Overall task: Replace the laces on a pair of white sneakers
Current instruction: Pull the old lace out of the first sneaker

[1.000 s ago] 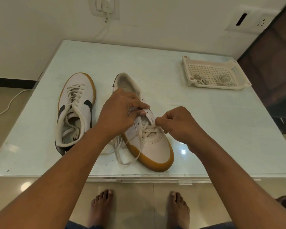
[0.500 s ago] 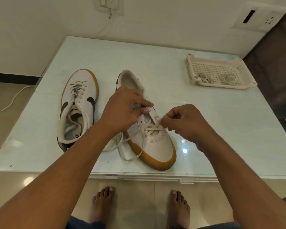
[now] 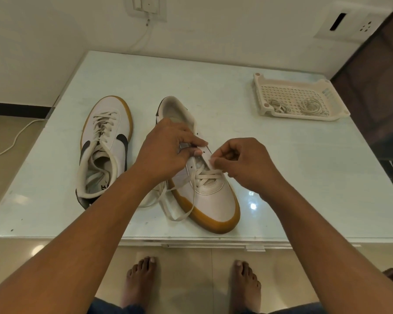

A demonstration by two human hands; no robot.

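Note:
Two white sneakers with gum soles lie on the pale table (image 3: 281, 168). The left sneaker (image 3: 104, 146) is fully laced, toe pointing away. The right sneaker (image 3: 210, 196) points its toe toward me and is laced only near the toe. My left hand (image 3: 166, 150) grips its upper eyelet flap and tongue. My right hand (image 3: 243, 164) pinches the cream lace (image 3: 204, 175) at the right eyelet row. A loose lace end trails over the sole onto the table.
A cream perforated tray (image 3: 261, 87) with coiled laces (image 3: 309, 106) sits at the table's far right. A wall socket with a white cable (image 3: 149, 5) is behind the table. My bare feet (image 3: 141, 279) stand on the tiled floor below the near edge.
My right hand has shifted slightly up the eyelet row with the lace. My left hand keeps its hold on the shoe. The view has moved a little.

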